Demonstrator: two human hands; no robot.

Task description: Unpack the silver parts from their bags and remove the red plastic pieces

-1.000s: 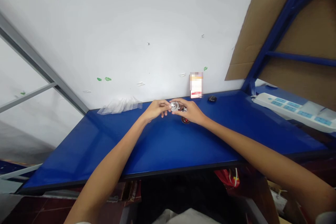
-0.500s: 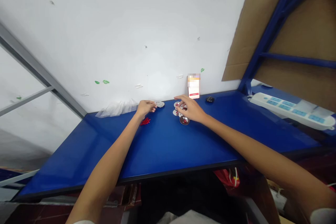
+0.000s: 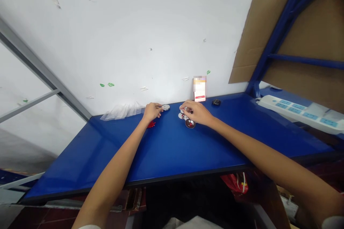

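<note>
My left hand [image 3: 153, 111] is closed at the left edge of a small stack of round silver discs [image 3: 166, 107], fingertips touching the rim or just beside it. Below that hand lies a small pile of red pieces [image 3: 152, 124], partly covered by it. My right hand [image 3: 197, 111] is closed in a pinch over a group of round silver discs with red centres [image 3: 190, 123]. Its thumb and forefinger meet at the rear disc of the group; whether that disc is gripped is too small to tell.
Clear plastic bags [image 3: 122, 111] lie fanned out along the wall at left. A phone [image 3: 199, 88] leans on the wall, with a small black object [image 3: 216, 102] to its right. A white power strip [image 3: 301, 111] rests at the right. The blue table [image 3: 172, 154] has a dark front edge.
The fingers of my right hand have closed from a spread pose into a pinch over the discs. My left hand stays beside the stack. The whole view has shifted slightly.
</note>
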